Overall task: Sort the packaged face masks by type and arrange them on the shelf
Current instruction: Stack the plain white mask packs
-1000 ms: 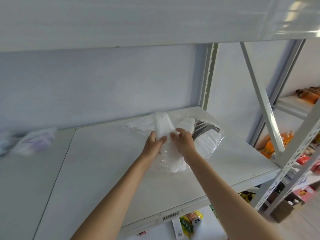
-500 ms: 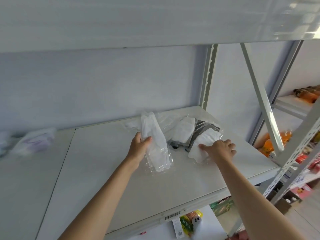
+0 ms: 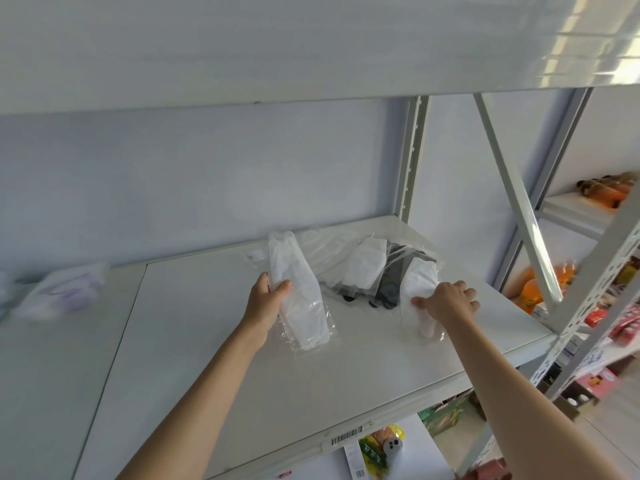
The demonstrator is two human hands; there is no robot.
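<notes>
Masks in clear packets lie heaped at the far right of the shelf [image 3: 346, 368]. My left hand [image 3: 265, 306] pinches one white packet [image 3: 298, 289], its long axis running near to far. My right hand [image 3: 446, 301], nearer the heap [image 3: 367, 265], pinches another white packet [image 3: 417, 282] at the heap's right edge.

Three white packaged masks [image 3: 298, 289] show plainly, two hands [image 3: 265, 303], one shelf [image 3: 207, 358].

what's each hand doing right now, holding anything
Left hand: holds a packaged white mask, fingers curled round its edge.
Right hand: pinches another packaged white mask lying on the shelf.
</notes>
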